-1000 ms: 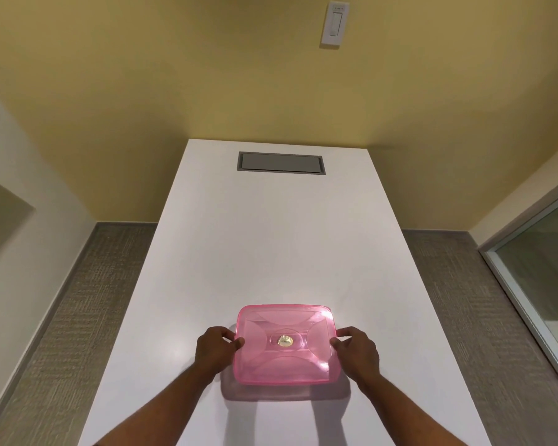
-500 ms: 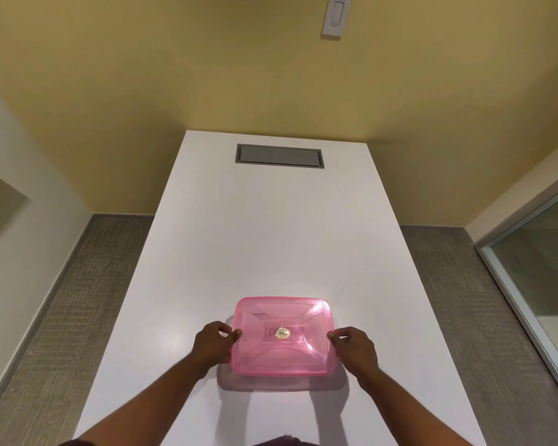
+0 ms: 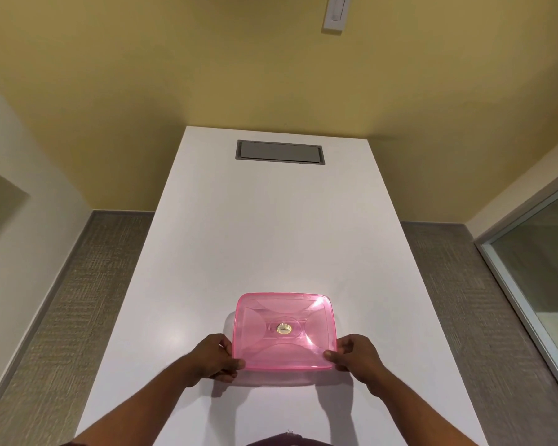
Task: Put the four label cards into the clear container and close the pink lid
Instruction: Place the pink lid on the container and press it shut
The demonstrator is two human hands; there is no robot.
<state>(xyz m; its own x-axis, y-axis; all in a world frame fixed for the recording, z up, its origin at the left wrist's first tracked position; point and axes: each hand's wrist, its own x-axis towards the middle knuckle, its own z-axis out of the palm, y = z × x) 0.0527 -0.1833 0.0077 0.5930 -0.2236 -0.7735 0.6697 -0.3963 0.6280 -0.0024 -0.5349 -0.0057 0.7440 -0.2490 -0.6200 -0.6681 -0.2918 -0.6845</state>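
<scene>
Fingers [image 3: 231,365] of left hand [image 3: 211,358] and right hand [image 3: 356,355] pinch near corners of translucent pink square plastic lid [image 3: 285,331], likely pressing it shut. Lid covers clear container on white table [image 3: 271,236]; cards not visible.

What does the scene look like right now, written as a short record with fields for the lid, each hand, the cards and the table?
lid: pink lid sits on the container, gold sticker at its centre
left hand: left hand grips the lid's near left corner
right hand: right hand grips the near right corner
cards: none visible; contents cannot be made out through the lid
table: white table, grey hatch at the far end
</scene>
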